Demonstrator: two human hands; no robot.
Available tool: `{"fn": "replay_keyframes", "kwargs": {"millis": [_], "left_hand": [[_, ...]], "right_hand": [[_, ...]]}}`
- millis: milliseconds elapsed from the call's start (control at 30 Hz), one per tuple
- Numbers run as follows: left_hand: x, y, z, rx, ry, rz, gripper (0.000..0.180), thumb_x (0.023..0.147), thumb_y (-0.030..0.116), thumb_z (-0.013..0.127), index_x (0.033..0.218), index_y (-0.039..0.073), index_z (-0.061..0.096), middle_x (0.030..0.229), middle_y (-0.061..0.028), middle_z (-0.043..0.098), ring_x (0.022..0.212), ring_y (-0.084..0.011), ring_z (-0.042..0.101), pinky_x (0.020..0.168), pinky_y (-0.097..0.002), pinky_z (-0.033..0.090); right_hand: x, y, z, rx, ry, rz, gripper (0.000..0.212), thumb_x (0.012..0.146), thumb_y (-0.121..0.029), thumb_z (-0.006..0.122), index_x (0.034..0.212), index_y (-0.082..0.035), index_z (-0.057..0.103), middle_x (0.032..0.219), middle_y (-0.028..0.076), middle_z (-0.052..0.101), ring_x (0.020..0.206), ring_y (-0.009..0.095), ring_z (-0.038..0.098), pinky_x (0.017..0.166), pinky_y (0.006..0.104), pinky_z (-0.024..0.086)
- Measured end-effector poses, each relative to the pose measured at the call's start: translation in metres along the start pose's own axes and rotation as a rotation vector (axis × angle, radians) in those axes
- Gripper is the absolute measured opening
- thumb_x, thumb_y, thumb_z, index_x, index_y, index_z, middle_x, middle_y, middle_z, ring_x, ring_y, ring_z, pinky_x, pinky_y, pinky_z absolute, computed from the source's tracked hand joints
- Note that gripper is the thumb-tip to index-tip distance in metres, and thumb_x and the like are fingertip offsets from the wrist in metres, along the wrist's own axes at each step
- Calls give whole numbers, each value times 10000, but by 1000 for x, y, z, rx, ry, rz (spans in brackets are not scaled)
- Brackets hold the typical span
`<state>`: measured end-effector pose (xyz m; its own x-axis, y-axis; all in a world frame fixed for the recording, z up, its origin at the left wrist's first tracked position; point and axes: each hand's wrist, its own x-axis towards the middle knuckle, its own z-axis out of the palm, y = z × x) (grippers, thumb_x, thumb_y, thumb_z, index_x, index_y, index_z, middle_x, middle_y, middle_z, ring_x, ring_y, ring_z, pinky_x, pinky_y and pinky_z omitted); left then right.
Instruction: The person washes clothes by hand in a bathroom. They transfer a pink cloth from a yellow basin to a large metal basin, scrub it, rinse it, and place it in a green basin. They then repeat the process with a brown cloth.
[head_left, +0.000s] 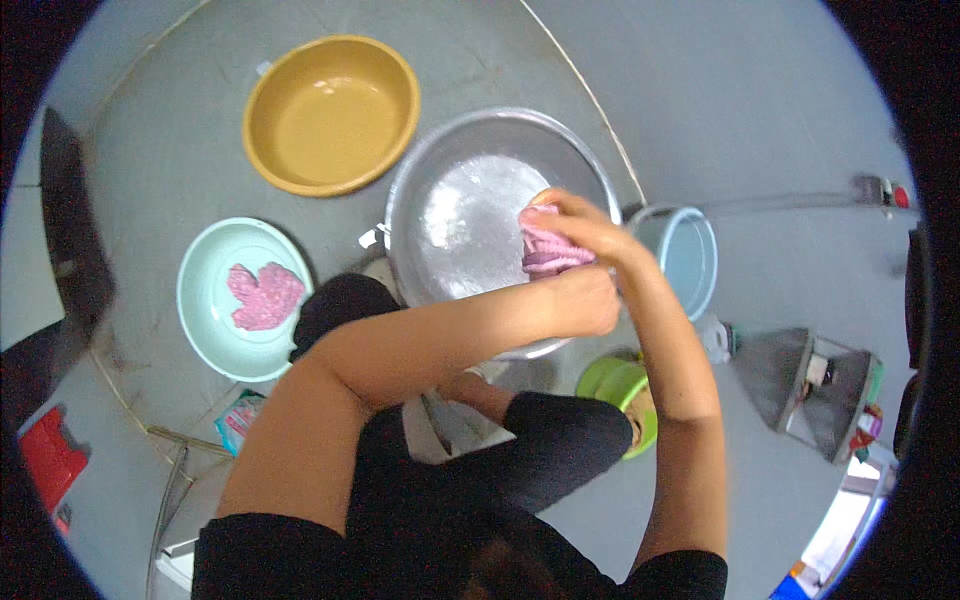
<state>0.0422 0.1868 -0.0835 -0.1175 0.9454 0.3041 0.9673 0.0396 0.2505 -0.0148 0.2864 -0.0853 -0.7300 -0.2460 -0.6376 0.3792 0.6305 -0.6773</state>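
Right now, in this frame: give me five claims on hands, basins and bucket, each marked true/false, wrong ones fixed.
1. The left hand and right hand hold pink cloth. True.
2. A pink item lies in the mint basin. True.
3. The yellow basin is square. False: the yellow basin is round.
4. The metal basin is right of the mint one. True.
5. The blue bucket is left of the metal basin. False: the blue bucket is right of it.

yellow basin (325, 135): upper left | red object (52, 458): lower left
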Motion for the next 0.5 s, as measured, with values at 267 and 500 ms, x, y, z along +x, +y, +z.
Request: {"fn": "replay_keyframes", "kwargs": {"millis": [267, 500], "left_hand": [[-31, -79, -78, -93, 740, -614, 164, 622, 133, 630, 767, 109, 557, 794, -82, 519, 758, -274, 547, 646, -404, 456], [-33, -88, -95, -291, 1035, -725, 184, 603, 95, 628, 762, 86, 535, 785, -79, 479, 737, -278, 523, 616, -392, 446]], "right_hand": [[104, 119, 12, 270, 337, -472, 434, 887, -300, 489, 1215, -22, 428, 1106, 88, 532, 1056, 202, 497, 926, 342, 386], [210, 48, 207, 1288, -376, 271, 611, 886, -319, 487, 1341, -8, 221, 1403, 154, 227, 1287, 289, 249, 1023, 402, 283]]}}
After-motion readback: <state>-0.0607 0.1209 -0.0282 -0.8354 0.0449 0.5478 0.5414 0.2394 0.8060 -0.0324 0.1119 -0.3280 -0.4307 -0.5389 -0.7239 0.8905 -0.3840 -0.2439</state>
